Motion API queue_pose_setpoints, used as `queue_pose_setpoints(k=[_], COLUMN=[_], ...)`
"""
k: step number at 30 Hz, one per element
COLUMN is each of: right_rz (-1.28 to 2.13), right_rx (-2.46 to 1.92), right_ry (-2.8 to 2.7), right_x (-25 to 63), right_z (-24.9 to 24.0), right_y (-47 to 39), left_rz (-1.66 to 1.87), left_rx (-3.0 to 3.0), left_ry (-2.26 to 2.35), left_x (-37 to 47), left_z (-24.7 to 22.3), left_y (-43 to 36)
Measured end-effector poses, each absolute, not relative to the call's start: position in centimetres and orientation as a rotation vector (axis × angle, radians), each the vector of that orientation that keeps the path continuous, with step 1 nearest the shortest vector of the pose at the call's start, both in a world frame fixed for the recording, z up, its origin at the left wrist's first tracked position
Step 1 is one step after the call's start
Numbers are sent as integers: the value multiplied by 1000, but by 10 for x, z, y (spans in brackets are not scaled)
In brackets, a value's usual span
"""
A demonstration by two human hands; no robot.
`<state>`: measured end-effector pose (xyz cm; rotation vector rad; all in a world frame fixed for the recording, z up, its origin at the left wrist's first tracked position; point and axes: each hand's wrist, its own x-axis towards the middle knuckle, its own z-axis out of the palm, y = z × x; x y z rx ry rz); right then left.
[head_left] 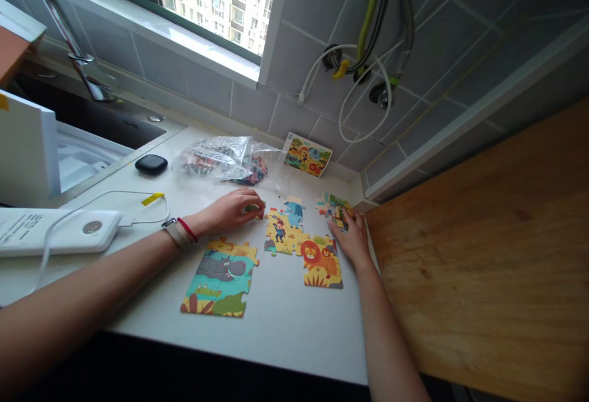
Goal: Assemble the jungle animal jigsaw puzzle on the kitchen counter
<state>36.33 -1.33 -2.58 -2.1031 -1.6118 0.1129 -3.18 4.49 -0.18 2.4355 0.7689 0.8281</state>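
My left hand (242, 204), with a red cord and a watch band at the wrist, has its fingers closed on a small puzzle piece (254, 208), mostly hidden by the fingers. Just right of it lies a joined section with an elephant and a small figure (284, 230), which meets a lion section (322, 262) at its lower right corner. Nearer the counter's front is a joined hippo section (221, 278). At the right, my right hand (353, 239) rests with fingers apart on a group of loose puzzle pieces (334, 204), partly covering them.
Behind the pieces, a picture card (307, 155) leans against the tiled wall. A clear plastic bag (221, 159) holds more pieces. Leftward are a black case (151, 164), a white power bank (59, 230) with a cable, and a sink (101, 123). A wooden panel (483, 236) borders the right.
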Motion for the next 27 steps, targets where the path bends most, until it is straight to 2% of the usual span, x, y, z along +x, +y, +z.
queue_pose_setpoints(k=[4,21,27], right_rz=[109,-169,-87], right_rx=[-2162,-1834,-1935], right_ry=[-1642,-1407,-1430], right_x=[364,381,391], right_z=[-28,-19,-29], right_y=[-15,-8,-5], left_rz=[839,851,826], left_rx=[2431,2391,2395], left_ry=[775,754,767], left_x=[-32,-33,-33], left_z=[0,-3,1], left_y=[44,47,45])
